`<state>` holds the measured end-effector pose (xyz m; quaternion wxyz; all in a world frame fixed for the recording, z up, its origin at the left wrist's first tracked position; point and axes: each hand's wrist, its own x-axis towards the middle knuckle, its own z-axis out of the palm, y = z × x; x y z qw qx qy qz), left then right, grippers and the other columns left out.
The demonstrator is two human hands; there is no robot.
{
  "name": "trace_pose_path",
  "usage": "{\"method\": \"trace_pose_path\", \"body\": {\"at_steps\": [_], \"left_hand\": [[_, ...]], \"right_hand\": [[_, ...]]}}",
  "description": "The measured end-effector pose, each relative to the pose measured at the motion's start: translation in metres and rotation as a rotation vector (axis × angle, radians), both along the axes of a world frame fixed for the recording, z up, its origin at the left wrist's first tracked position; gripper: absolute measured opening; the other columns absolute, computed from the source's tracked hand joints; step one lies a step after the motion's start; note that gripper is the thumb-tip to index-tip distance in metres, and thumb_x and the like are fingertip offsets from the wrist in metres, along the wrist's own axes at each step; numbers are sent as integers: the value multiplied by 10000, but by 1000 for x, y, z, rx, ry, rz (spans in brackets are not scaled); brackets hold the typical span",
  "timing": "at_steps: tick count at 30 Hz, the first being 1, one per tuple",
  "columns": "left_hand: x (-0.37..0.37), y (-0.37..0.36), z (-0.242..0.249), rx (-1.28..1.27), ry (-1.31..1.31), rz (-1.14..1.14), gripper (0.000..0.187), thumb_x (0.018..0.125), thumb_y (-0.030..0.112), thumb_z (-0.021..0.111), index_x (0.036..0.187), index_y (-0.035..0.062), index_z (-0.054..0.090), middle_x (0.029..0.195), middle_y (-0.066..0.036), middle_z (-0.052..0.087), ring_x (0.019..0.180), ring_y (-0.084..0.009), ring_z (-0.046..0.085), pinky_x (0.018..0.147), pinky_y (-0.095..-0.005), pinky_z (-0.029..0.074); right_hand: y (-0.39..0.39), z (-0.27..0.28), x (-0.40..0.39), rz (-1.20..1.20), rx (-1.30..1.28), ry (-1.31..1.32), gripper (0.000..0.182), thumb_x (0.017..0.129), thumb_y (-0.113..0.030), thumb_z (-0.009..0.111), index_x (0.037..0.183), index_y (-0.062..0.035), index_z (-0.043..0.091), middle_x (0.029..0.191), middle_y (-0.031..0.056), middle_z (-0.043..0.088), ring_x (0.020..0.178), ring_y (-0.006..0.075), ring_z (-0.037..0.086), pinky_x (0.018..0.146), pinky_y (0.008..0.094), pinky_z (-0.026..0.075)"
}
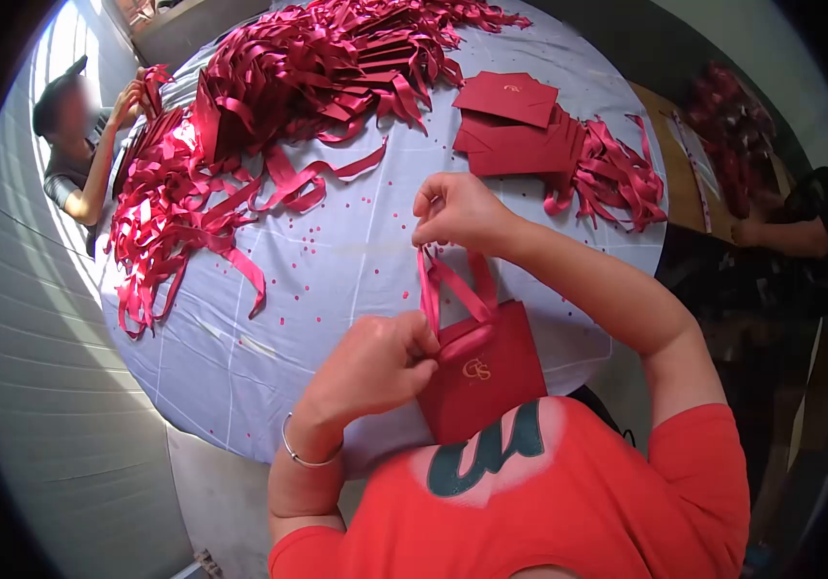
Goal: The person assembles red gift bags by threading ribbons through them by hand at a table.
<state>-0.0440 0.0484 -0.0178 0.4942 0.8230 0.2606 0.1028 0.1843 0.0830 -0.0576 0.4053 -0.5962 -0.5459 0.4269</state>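
A dark red paper bag with a gold emblem lies at the table's near edge, against the red shirt. Pink-red ribbon runs up from its top edge. My left hand is closed at the bag's top left, its thumb and fingers pinched on the ribbon. Farther from me, my right hand pinches the ribbon's upper end and holds it up above the tablecloth. The fingertips of both hands partly hide the ribbon.
A big heap of ribboned red bags covers the round table's far left. More flat red bags are stacked at the far right. Small red dots dot the tablecloth. One person works at the left, another person's arm shows at right.
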Motion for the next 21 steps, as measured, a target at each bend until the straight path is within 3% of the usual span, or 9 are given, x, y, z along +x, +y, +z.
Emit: {"method": "trace_pose_path", "body": {"at_steps": [5, 7, 8, 13, 14, 18, 20, 21], "left_hand": [[2, 7, -5, -85, 71, 0, 128, 769, -9, 708, 849, -18, 609, 697, -77, 665, 595, -109, 615, 540, -270, 492], [3, 11, -9, 146, 22, 16, 126, 763, 21, 723, 849, -22, 640, 695, -94, 663, 569, -138, 620, 535, -283, 487], [2, 12, -8, 149, 22, 19, 126, 763, 21, 723, 849, -22, 640, 695, -94, 663, 569, -138, 620, 535, -283, 487], [0, 19, -4, 239, 140, 240, 203, 792, 160, 745, 790, -28, 667, 697, -139, 665, 539, -208, 620, 545, -334, 487], [0, 21, 1, 219, 294, 243, 266, 822, 264, 700, 758, 7, 682, 697, -182, 652, 629, -348, 637, 611, -415, 492], [3, 26, -3, 227, 509, 54, 353, 860, 337, 664, 779, -6, 681, 673, -198, 631, 624, -364, 623, 607, -424, 482], [4, 26, -7, 176, 400, 11, 359, 901, 328, 637, 826, -21, 677, 606, -166, 589, 514, -255, 554, 544, -367, 455], [5, 25, -6, 180, 402, 9, 359, 901, 328, 637, 826, -21, 677, 606, -166, 589, 514, -255, 554, 544, -367, 455]], "right_hand": [[-10, -4, -5, -10, 53, -80, 172, 796, -85, 725, 892, 19, 627, 763, 66, 681, 656, 110, 617, 597, 264, 501], [-33, 17, 6, -130, 272, -336, 187, 841, -148, 705, 914, 13, 646, 754, 62, 664, 667, 104, 601, 592, 270, 487], [-43, 21, 12, -173, 311, -321, 178, 844, -163, 714, 901, -2, 662, 750, 56, 648, 663, 99, 575, 581, 269, 469], [-96, 25, 36, -159, 42, -270, 173, 867, -142, 685, 850, 27, 658, 677, -5, 603, 627, 48, 518, 562, 242, 435], [-105, 27, 36, -146, -68, -292, 186, 876, -151, 685, 848, 31, 663, 682, 11, 620, 635, 50, 535, 569, 242, 448], [-128, 17, 32, -69, -182, -234, 229, 892, -193, 697, 851, 30, 672, 702, 41, 653, 646, 67, 568, 594, 254, 478], [-131, 15, 26, -118, -16, -315, 207, 880, -190, 710, 857, 14, 682, 713, 57, 663, 642, 95, 593, 604, 257, 484], [-131, 18, 23, -121, -13, -313, 207, 880, -190, 710, 857, 14, 682, 713, 57, 663, 642, 95, 593, 604, 257, 484]]}}
